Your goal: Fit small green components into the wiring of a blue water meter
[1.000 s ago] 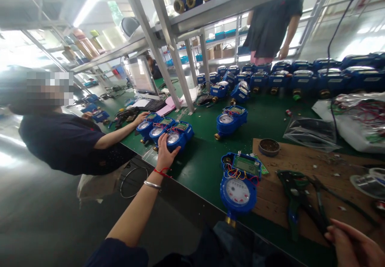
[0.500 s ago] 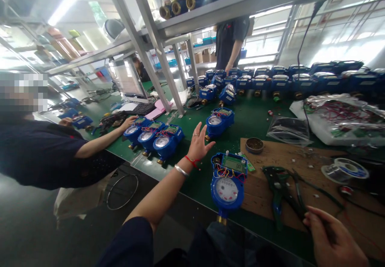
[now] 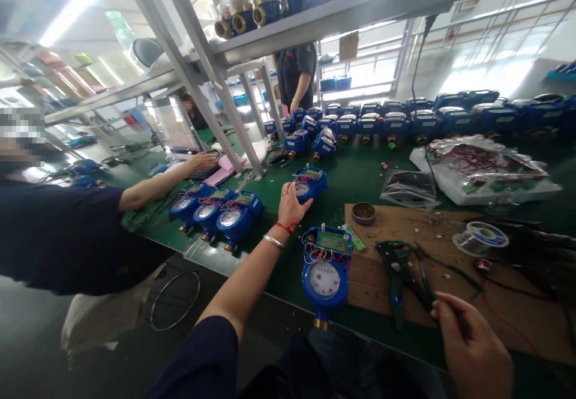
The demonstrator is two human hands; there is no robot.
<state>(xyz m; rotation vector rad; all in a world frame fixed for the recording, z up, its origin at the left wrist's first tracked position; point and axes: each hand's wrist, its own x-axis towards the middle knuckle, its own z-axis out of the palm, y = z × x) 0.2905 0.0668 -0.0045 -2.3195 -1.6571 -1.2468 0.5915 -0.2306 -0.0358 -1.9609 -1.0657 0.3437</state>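
My left hand reaches forward over the green bench and closes on the dial end of a blue water meter. A second blue water meter, with its lid off and coloured wires showing, lies close to me at the bench edge. My right hand is low at the right, over the wooden board, with its fingers curled on a dark slim tool. The tool's tip lies beside the green wire stripper.
A co-worker's arm at the left stretches to a keyboard behind three blue meters in a row. Several meters line the back. Another person stands there. A parts bag, solder spool and round tin sit at the right.
My left hand let go of the nearest of the three meters at the left, swung right and took hold of the single meter farther back. The co-worker's hand moved from the meters to the keyboard.
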